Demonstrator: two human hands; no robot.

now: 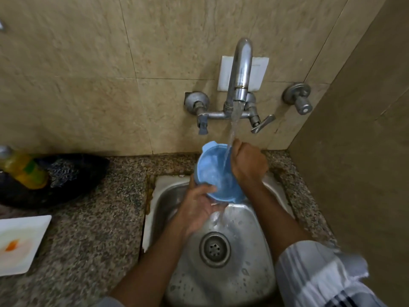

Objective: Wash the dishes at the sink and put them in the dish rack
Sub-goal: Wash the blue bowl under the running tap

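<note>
A blue plastic bowl (213,171) is held tilted over the steel sink (247,229), under running water from the tap (240,69). My left hand (199,207) grips the bowl's near rim from below. My right hand (249,162) has its fingers curled over the bowl's right rim, inside the stream. Water spills off the bowl's lower edge into the basin.
A white square plate (20,242) with an orange smear lies on the granite counter (95,229) at the left. Behind it sit a yellow bottle (24,169) and a dark scrubber in a black dish (73,173). A tiled wall stands close on the right.
</note>
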